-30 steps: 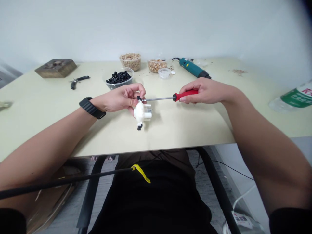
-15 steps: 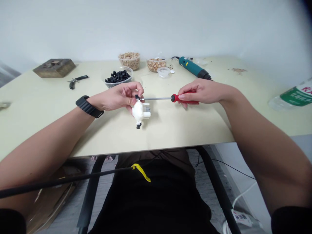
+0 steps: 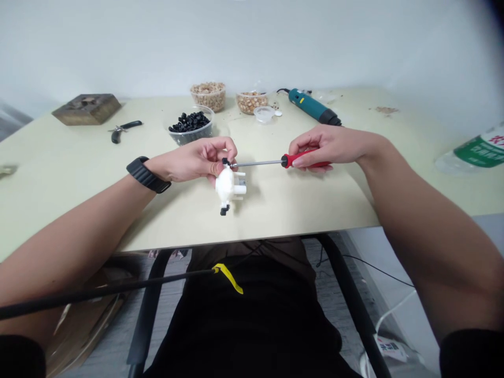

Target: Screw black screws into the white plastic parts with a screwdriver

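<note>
Near the middle of the table, my left hand (image 3: 210,157) grips a white plastic part (image 3: 226,185) with pegs on its right side. Small black pieces sit at its top (image 3: 226,161) and bottom (image 3: 224,211) ends. My right hand (image 3: 321,147) is closed around the red handle of a screwdriver (image 3: 291,159). Its metal shaft runs level to the left, and the tip meets the upper end of the white part, beside the top black piece. My left fingers partly hide that contact, so any screw there is too small to make out.
Behind my hands stand a bowl of black pieces (image 3: 191,137) and two tubs of small tan pieces (image 3: 208,100) (image 3: 251,104). A teal power tool (image 3: 313,106) lies behind my right hand. Pliers (image 3: 125,129), a dark block (image 3: 87,110) and a bottle (image 3: 476,151) flank them.
The white part and the screwdriver have shifted slightly to the right and down in view, along with both hands. The tip stays at the part's upper end.
</note>
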`<state>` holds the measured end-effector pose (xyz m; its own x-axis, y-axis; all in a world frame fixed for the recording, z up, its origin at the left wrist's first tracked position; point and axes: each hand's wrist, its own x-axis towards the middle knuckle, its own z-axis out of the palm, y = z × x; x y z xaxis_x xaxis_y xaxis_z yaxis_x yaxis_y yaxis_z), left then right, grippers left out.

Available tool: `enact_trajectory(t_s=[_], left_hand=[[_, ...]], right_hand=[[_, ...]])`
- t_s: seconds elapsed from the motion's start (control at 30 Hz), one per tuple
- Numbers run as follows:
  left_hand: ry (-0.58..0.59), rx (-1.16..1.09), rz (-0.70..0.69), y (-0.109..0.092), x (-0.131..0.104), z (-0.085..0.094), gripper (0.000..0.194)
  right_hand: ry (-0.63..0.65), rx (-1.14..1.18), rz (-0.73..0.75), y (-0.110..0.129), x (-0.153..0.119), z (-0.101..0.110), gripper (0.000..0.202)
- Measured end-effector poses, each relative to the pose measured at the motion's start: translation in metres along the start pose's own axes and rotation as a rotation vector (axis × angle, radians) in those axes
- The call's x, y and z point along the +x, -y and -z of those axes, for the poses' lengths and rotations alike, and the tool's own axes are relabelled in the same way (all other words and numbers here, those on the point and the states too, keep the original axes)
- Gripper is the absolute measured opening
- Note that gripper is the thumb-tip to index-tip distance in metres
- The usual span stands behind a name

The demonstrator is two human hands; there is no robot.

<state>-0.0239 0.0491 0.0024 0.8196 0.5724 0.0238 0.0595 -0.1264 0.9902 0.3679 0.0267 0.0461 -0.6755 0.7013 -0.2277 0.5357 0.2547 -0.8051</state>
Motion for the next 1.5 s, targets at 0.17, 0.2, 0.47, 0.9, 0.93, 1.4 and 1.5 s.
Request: enact_trajectory(t_s=[0.17, 0.2, 0.47, 0.9, 0.93, 1.4, 1.5], left_hand=[[-0.075, -0.152, -0.016, 0.003, 0.004, -0.009, 0.058], [-0.113, -0.176, -0.018, 0.004, 0.005, -0.011, 0.057], [-0.261, -0.338, -0.046, 0.010, 0.011, -0.027, 0.047], [-0.302, -0.558, -0.002, 0.005, 0.019, -0.075, 0.039], [-0.300, -0.554, -0.009, 0.004, 0.020, -0.079, 0.042], [-0.629, -0.424, -0.090, 0.023, 0.025, -0.052, 0.050], [-0.686, -0.410, -0.088, 0.021, 0.025, -0.050, 0.047]], right_hand=[[-0.065, -0.091, -0.054, 0.007, -0.017, 0.012, 0.055], [-0.129, -0.060, -0.056, 0.008, -0.018, 0.011, 0.055], [-0.300, 0.264, 0.103, 0.016, 0.039, -0.060, 0.079], [-0.552, 0.192, 0.126, 0.021, 0.055, -0.085, 0.079], [-0.552, 0.199, 0.119, 0.021, 0.056, -0.086, 0.080], [-0.700, -0.401, 0.248, -0.017, 0.039, -0.042, 0.049], [-0.668, -0.413, 0.239, -0.016, 0.039, -0.044, 0.046]])
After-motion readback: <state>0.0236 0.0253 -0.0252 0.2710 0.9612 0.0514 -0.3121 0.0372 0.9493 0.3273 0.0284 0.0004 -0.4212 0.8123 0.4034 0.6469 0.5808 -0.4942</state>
